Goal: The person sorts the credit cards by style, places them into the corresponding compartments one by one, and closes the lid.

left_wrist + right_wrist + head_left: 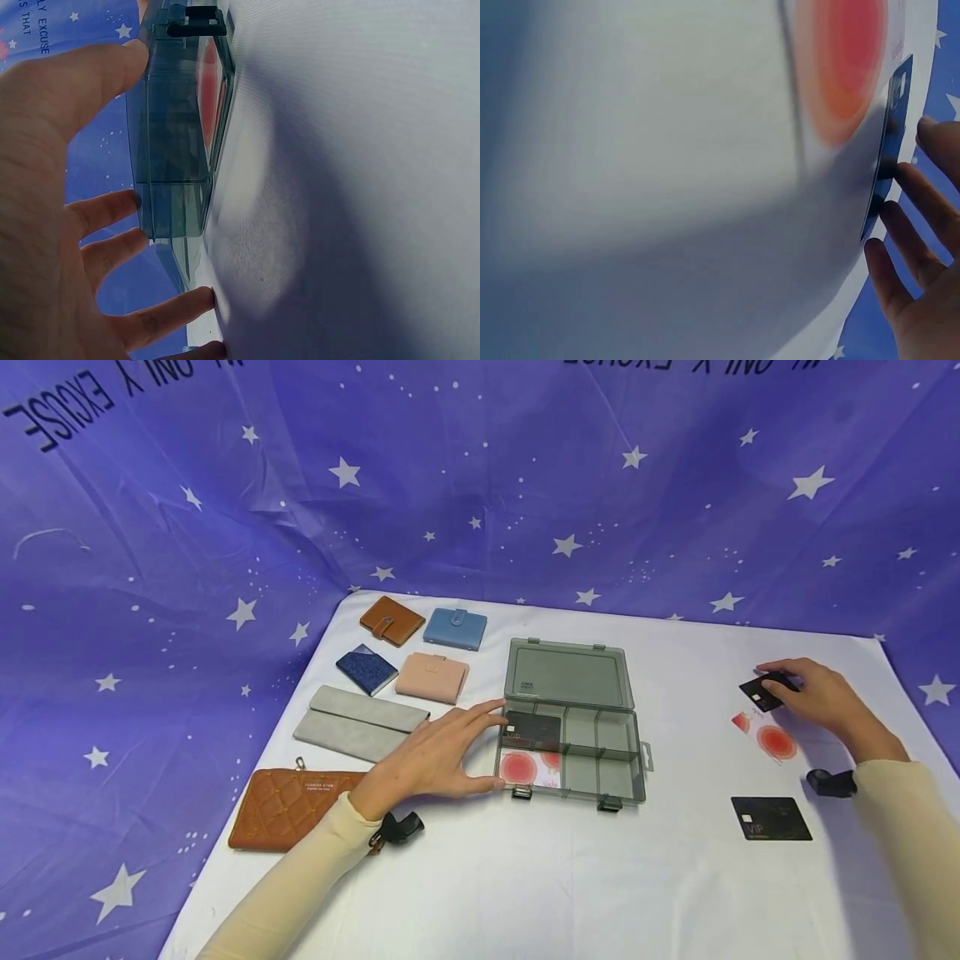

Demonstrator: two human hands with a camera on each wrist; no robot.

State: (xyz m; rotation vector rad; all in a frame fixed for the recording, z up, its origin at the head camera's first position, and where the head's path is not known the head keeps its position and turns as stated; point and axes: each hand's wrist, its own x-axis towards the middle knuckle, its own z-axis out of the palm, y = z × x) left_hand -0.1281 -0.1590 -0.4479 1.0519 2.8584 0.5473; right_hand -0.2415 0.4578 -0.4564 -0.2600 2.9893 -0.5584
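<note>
My left hand (438, 756) is spread at the left side of a grey clear plastic box (620, 771), thumb near its front corner. In the left wrist view, fingertips touch the box (169, 150). A black VIP card (536, 728) lies in a rear compartment and a red-and-white card (528, 768) in a front one. At the right, my right hand (817, 697) pinches another black card (753, 692), just behind a red-and-white card (772, 739) on the table. In the right wrist view the black card (889, 142) shows nearly edge-on; whether it touches the table I cannot tell.
A third black VIP card (772, 818) lies near the right forearm. Left of the box are a brown wallet (392, 618), a blue one (455, 628), a navy card holder (367, 668), a pink wallet (432, 677), a grey wallet (360, 722) and an orange quilted purse (281, 810).
</note>
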